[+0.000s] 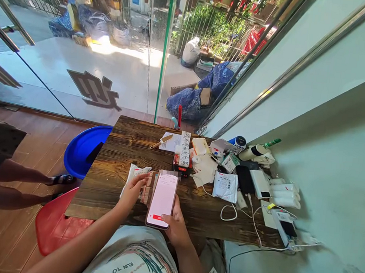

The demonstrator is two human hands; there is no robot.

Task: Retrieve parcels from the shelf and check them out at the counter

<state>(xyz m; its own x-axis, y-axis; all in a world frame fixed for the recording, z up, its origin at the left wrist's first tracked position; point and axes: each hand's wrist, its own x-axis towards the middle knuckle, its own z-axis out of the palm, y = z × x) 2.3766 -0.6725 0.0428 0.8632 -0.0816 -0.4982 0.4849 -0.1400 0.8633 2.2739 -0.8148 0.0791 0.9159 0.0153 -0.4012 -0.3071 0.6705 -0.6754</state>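
My right hand (178, 225) is closed around the lower right side of a smartphone (163, 197), its thumb on the lit screen near a red button. The screen is mostly pale pink, its text too small to read. On the phone's left my left hand (132, 192) has its fingers on the edge of a brown patterned item (147, 189), and I cannot tell if this is the phone's cover or a separate package. Partly behind the left fingers lies a white parcel bag (132, 174) with a printed label.
A label roll (185, 150) stands on the wooden table (126, 141), near a knife (162, 142). White mailer (226, 186), cables and power bank (260, 183) crowd the right side. Left are a blue tub (76, 151), a red stool (59, 223) and a person's legs (24, 180).
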